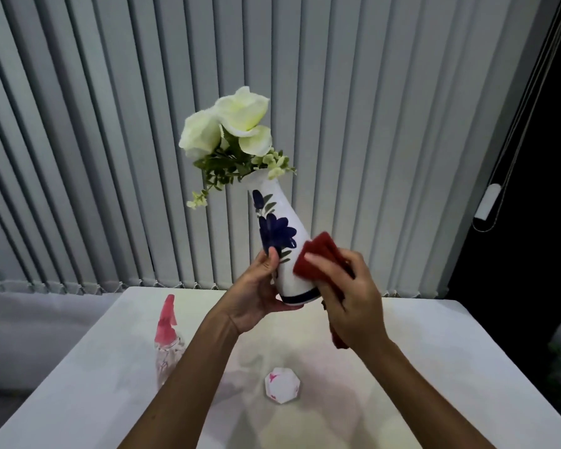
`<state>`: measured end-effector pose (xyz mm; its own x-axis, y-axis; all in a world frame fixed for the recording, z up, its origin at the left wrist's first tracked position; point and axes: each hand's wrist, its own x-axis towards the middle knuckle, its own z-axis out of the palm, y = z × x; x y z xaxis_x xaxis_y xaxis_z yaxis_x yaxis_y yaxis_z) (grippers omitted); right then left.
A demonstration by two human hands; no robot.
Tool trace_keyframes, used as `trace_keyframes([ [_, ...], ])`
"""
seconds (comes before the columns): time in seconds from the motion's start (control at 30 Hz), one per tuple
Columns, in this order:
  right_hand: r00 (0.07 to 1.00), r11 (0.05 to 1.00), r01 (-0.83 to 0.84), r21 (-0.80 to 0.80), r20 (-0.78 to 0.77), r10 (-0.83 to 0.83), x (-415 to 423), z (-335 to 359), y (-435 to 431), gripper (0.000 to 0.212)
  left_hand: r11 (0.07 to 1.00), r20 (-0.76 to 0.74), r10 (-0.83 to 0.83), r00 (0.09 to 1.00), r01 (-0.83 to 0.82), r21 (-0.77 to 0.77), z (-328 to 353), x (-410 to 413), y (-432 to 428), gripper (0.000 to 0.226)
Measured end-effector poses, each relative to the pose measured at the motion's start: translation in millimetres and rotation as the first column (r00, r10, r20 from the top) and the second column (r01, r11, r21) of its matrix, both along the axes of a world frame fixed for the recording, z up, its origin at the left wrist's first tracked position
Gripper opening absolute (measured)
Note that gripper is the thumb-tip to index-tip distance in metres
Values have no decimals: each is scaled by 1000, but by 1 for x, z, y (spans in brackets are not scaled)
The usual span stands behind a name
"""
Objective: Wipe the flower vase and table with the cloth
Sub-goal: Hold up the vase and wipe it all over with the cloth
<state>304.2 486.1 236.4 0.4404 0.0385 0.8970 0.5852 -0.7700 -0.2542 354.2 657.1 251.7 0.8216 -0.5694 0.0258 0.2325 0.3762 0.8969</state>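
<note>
A white flower vase (280, 222) with a blue painted flower and a dark band near its base is lifted above the white table (434, 367), tilted with its mouth to the upper left. White roses with green leaves (230, 131) stick out of it. My left hand (259, 286) grips the vase's lower part, thumb on the painted front. My right hand (350, 296) presses a folded red cloth (318, 254) against the vase's right side near the base. A tail of the cloth hangs below my right palm.
A clear spray bottle with a pink trigger head (167, 335) stands on the table's left side. A small white octagonal object with pink marks (282, 385) sits on the table below the hands. Grey vertical blinds (110, 140) hang behind the table.
</note>
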Motion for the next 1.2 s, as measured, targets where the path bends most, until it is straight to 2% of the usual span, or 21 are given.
trace_keyframes([
  [0.07, 984, 942, -30, 334, -154, 86, 5, 0, 10, 31, 998, -18, 51, 999, -51, -29, 1, 0, -8, 94],
  [0.1, 976, 909, -13, 417, -192, 102, 5, -1, 13, 31, 997, -25, 63, 998, -64, -45, 0, 1, -11, 89],
  [0.13, 977, 903, 8, 430, -196, 84, 2, -4, 16, 31, 996, -37, 65, 997, -67, -55, 0, 1, -13, 82],
  [0.17, 987, 923, 28, 383, -154, 34, -2, -8, 17, 32, 996, -50, 65, 997, -67, -58, -1, 1, -14, 77],
  [0.23, 996, 988, 82, 128, 17, -85, -9, -21, 17, 29, 997, -67, 58, 996, -61, -46, -2, 2, -13, 73],
  [0.3, 967, 972, 192, -136, 196, -163, -10, -34, 11, 26, 999, -53, 49, 997, -50, -19, -2, 0, -14, 77],
  [0.33, 958, 962, 222, -159, 218, -185, -8, -37, 9, 27, 999, -50, 48, 998, -49, -14, -1, -2, -15, 79],
  [0.4, 976, 981, 191, 18, 107, -192, -7, -33, 9, 27, 998, -73, 36, 997, -40, -46, 0, -3, -18, 83],
  [0.47, 993, 939, 107, 328, -81, -85, -7, -22, 12, 29, 994, -113, -38, 993, 26, -110, 0, -5, -19, 82],
  [0.53, 969, 811, 71, 580, -232, 81, -4, -9, 12, 28, 986, -116, -94, 989, 76, -150, -1, -4, -19, 64],
  [0.6, 908, 636, 52, 770, -302, 291, 0, 2, 8, 25, 987, -67, -107, 992, 98, -127, 1, -4, -16, 53],
  [0.63, 881, 573, 48, 818, -305, 361, 1, 6, 6, 26, 990, -26, -110, 994, 108, -92, 2, -4, -16, 51],
  [0.67, 874, 557, 50, 829, -306, 378, 2, 7, 5, 26, 993, 11, -107, 994, 108, -48, 3, -4, -16, 52],
  [0.77, 922, 647, 65, 760, -293, 252, 1, -2, 5, 27, 998, 66, -46, 997, 42, 51, 5, -6, -18, 57],
  [0.87, 982, 807, 7, 591, -156, 106, -4, -5, 5, 31, 999, 53, -28, 998, 26, 32, 3, -11, -25, 63],
  [0.93, 998, 910, -32, 414, -35, 51, -9, -3, 4, 30, 1000, 8, -7, 1000, 8, -12, 5, -14, -28, 48],
  [1.0, 995, 987, -18, 159, 97, 2, -12, -5, 0, 27, 1000, 20, -4, 1000, 4, -19, 5, -16, -27, 40],
  [1.07, 978, 995, 27, -99, 207, -6, -13, -11, -9, 26, 1000, 85, -26, 996, 26, 8, 4, -16, -25, 53],
  [1.1, 975, 986, 33, -162, 220, 3, -13, -12, -13, 26, 999, 102, -41, 994, 40, 12, 2, -16, -24, 65],
  [1.13, 978, 986, 23, -168, 207, 13, -13, -12, -15, 27, 998, 104, -60, 993, 60, 1, 2, -18, -24, 76],
  [1.2, 991, 997, -38, -60, 126, 45, -14, -4, -16, 27, 995, 89, -87, 992, 92, -47, -1, -18, -24, 88],
])
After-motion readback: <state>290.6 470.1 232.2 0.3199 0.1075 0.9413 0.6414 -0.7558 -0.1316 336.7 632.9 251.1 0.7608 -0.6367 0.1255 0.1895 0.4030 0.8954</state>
